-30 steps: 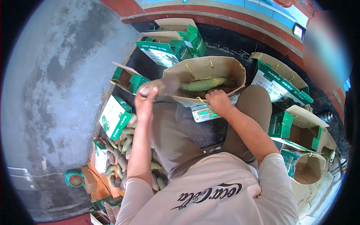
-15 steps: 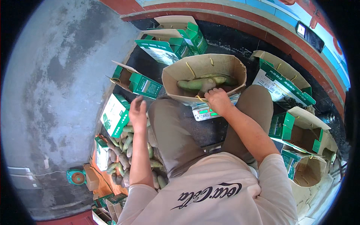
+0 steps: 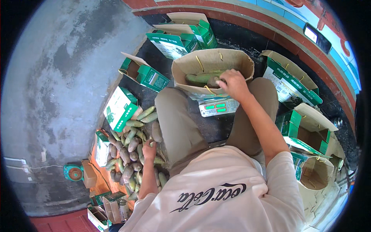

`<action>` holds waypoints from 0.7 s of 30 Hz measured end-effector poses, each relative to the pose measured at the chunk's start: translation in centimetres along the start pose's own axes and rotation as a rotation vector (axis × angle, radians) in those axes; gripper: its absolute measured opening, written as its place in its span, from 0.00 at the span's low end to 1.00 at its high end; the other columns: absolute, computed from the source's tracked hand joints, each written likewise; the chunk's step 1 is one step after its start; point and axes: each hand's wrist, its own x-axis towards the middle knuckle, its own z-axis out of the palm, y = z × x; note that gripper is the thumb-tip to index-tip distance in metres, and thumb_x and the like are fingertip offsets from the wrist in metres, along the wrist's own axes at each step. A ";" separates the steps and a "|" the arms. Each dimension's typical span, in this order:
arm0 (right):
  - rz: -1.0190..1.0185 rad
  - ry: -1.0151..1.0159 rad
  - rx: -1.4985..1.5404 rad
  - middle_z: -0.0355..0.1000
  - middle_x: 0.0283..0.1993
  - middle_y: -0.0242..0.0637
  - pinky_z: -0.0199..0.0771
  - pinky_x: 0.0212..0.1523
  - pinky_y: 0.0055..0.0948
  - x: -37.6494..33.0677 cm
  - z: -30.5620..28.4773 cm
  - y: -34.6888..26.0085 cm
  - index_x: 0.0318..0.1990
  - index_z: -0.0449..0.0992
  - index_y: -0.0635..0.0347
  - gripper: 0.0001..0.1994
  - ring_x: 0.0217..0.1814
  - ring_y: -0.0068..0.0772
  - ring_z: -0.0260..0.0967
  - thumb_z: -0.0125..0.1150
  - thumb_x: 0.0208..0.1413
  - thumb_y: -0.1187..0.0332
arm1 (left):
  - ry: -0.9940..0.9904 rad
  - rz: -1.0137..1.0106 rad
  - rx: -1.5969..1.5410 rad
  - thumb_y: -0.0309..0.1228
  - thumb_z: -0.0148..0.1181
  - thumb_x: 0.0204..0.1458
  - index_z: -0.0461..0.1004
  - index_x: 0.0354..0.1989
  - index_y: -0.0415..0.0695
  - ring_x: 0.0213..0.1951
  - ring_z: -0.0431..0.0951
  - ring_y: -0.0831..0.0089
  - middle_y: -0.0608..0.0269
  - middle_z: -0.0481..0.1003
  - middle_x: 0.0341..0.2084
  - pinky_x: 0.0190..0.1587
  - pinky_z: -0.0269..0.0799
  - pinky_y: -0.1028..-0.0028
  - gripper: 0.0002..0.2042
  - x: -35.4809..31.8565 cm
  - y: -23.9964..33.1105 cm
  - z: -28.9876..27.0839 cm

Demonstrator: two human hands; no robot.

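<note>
Between my knees, a tall open carton (image 3: 183, 79) with yellow cord handles holds several green radishes (image 3: 199, 79). It stands on a digital scale (image 3: 208, 109) with lit green displays. My right hand (image 3: 235, 83) reaches over the carton's near rim, its fingers around the end of a brownish radish (image 3: 213, 81); the fingertips are partly hidden. By my left thigh, my left hand (image 3: 149, 150) is lowered over a heap of radishes (image 3: 125, 156). Its thumb and fingers are apart, touching the heap's near side, and I see nothing held in them.
Open green and white cartons stand around me: one at left (image 3: 118, 110), one farther back (image 3: 170, 42), others at right (image 3: 291, 79) and lower right (image 3: 309, 131). A phone (image 3: 317, 38) rests on the ledge. A teal round device (image 3: 73, 173) sits at far left.
My left hand has dropped from beside the carton to the radish heap. My right hand has moved from the carton's near rim farther inside, onto the brownish radish. The view has shifted slightly.
</note>
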 end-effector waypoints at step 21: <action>0.157 0.259 -0.019 0.71 0.28 0.39 0.69 0.35 0.39 -1.0 -3.1 0.7 0.28 0.74 0.59 0.07 0.34 0.44 0.68 0.58 0.52 0.66 | -0.449 0.081 0.305 0.41 0.58 0.46 0.78 0.39 0.46 0.41 0.78 0.60 0.51 0.78 0.35 0.44 0.72 0.65 0.15 -6.5 -16.3 12.7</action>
